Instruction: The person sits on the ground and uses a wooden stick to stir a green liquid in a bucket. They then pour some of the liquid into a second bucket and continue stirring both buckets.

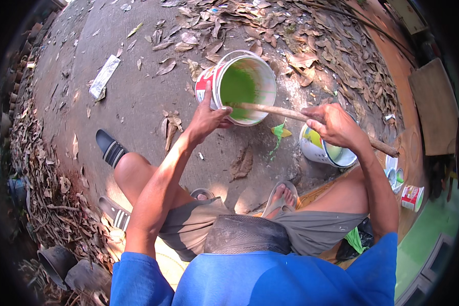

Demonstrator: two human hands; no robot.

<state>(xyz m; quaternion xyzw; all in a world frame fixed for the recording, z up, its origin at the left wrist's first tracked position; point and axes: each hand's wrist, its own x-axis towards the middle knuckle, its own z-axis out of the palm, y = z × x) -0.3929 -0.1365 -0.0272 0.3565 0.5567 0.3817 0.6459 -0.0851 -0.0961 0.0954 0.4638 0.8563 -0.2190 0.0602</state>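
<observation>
A white paint bucket [264, 81] with a red and white label is tilted toward me, green paint [237, 84] visible inside. My left hand [207, 118] grips the bucket at its near left side, thumb along the rim. A long wooden stick [278, 110] reaches into the bucket's mouth, its tip by the paint. My right hand [336, 125] is closed around the stick's right half, and the thick end sticks out past my wrist. Below that hand, a second white bucket [311, 144] with a yellow-green label leans over, pale green inside.
Dry leaves [349, 66] cover the ground at the far right. A white paper strip [104, 76] and a black striped sandal [110, 148] lie to the left. Small paint cans [412, 197] stand at right beside a green surface [433, 239]. Dark pots [56, 262] sit at lower left.
</observation>
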